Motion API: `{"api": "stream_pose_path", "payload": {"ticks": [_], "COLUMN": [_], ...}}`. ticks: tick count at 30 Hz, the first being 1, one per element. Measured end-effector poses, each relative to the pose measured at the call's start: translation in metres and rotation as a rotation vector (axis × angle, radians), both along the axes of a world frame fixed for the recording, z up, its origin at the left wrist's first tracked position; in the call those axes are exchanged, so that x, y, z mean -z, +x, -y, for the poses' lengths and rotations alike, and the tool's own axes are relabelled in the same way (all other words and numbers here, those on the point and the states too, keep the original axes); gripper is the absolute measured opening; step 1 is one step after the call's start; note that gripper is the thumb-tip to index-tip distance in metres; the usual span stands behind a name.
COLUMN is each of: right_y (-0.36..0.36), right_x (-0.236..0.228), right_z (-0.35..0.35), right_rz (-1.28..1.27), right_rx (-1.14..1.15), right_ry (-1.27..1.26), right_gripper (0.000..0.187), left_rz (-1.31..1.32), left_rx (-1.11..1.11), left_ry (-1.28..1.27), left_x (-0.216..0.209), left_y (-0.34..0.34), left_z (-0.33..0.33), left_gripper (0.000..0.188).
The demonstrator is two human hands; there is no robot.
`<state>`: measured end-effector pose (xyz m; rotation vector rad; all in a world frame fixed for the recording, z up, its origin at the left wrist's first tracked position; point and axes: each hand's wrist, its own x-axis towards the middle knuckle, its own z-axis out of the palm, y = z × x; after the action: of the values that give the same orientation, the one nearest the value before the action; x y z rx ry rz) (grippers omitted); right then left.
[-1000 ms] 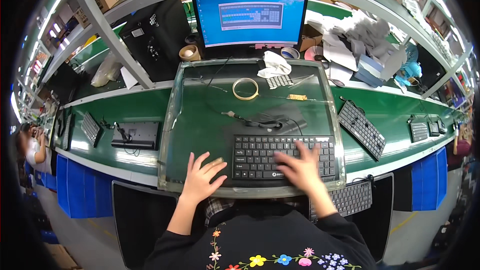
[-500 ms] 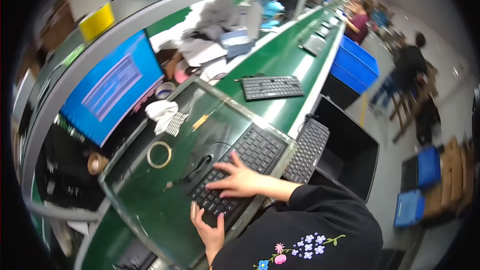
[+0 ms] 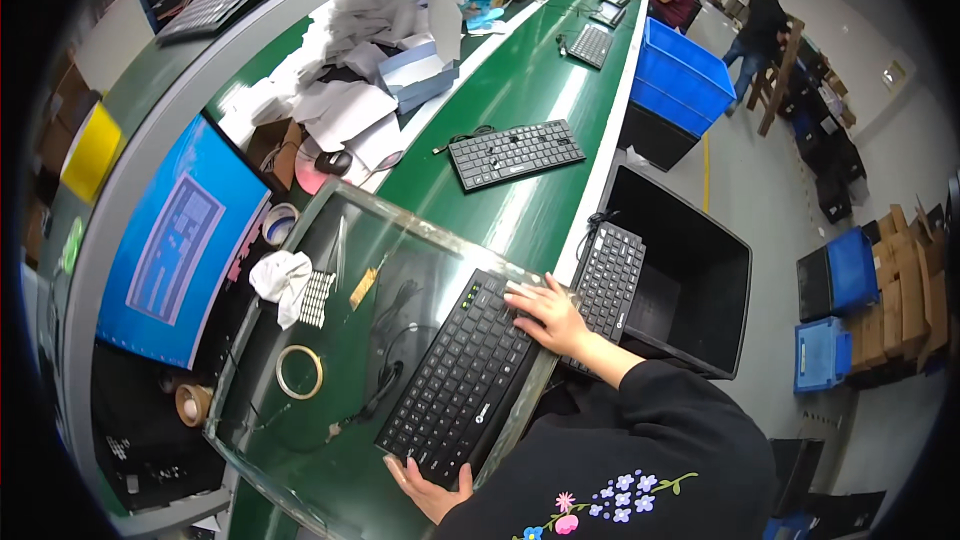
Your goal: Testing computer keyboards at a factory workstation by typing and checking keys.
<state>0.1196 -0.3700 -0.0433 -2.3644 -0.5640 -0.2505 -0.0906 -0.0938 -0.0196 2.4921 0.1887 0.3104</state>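
Note:
A black full-size keyboard (image 3: pixel 452 380) lies slanted on the glass-topped work surface (image 3: pixel 345 480), small green lights lit near its far end. My right hand (image 3: pixel 548 318) is open, fingers stretched over the keys at that far end. At the near end my left hand (image 3: pixel 428 488) rests against the edge, its fingers and thumb apart; part of it is hidden below the keyboard. A dark cable (image 3: pixel 385 380) lies beside the keyboard. Just right of the work surface, another black keyboard (image 3: pixel 608 275) rests at the side of a black bin (image 3: pixel 690 270).
Left stands a monitor (image 3: pixel 175 250) with a blue screen. Nearby are a tape ring (image 3: pixel 299 372), a white cloth (image 3: pixel 281 278) and a brown tape roll (image 3: pixel 193 404). Another keyboard (image 3: pixel 517 153) lies on the green belt (image 3: pixel 500 225). Blue crates (image 3: pixel 683 80) stand alongside; people work farther off.
My right hand has moved from the middle keys to the far-end keys. My left hand has shifted lower along the near edge. The view has turned, and the keyboard's lights now show green.

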Motion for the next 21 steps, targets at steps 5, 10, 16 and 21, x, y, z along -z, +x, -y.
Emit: {"api": "stream_pose_path", "payload": {"ticks": [5, 10, 16, 21], "right_y": [0.000, -0.006, -0.038, -0.099], "right_x": [-0.005, 0.001, -0.014, -0.005], "right_z": [0.002, 0.017, 0.080, 0.163], "right_rz": [-0.016, -0.041, 0.000, -0.005], "right_rx": [0.008, -0.144, 0.077, 0.564], "right_ry": [-0.100, -0.086, 0.124, 0.057], "right_gripper": [0.045, 0.050, 0.046, 0.048], "left_rz": [-0.099, 0.028, -0.019, 0.111], "left_rx": [-0.061, -0.063, -0.079, -0.060], "left_ry": [0.225, 0.175, 0.131, 0.080], "left_x": [0.002, 0.005, 0.010, 0.002], "left_y": [0.002, 0.001, -0.003, 0.006], "left_z": [-0.001, -0.001, 0.001, 0.007], "left_gripper": [0.094, 0.087, 0.079, 0.073]}}
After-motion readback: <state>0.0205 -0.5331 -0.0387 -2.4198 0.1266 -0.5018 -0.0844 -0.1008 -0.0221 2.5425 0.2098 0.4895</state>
